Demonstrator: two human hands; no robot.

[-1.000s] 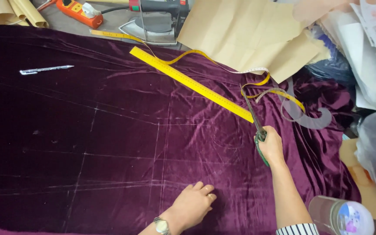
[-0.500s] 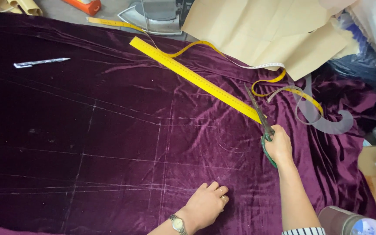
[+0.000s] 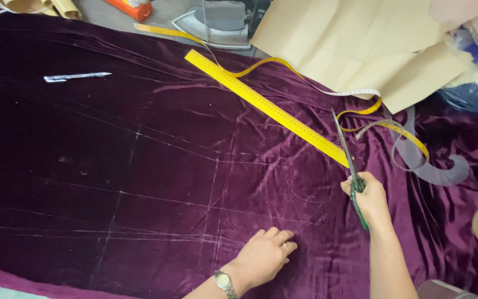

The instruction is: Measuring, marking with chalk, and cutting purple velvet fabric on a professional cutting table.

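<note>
A wide piece of dark purple velvet [image 3: 156,166] covers the table, marked with faint chalk lines. My right hand [image 3: 367,198] grips green-handled scissors [image 3: 347,160], blades pointing away toward the end of a long yellow ruler [image 3: 264,105] that lies diagonally on the cloth. My left hand [image 3: 264,254], with a wristwatch and rings, rests flat on the velvet near the front edge, fingers pointing right toward the scissors.
A yellow tape measure [image 3: 360,111] loops past the ruler beside a clear curved template [image 3: 432,166]. Brown pattern paper [image 3: 360,44] lies at the back right, an iron [image 3: 222,25] at the back, a white pen [image 3: 76,77] at the left.
The view has shifted slightly; my right hand with the scissors sits a little lower and further right. My left hand stays flat on the velvet.
</note>
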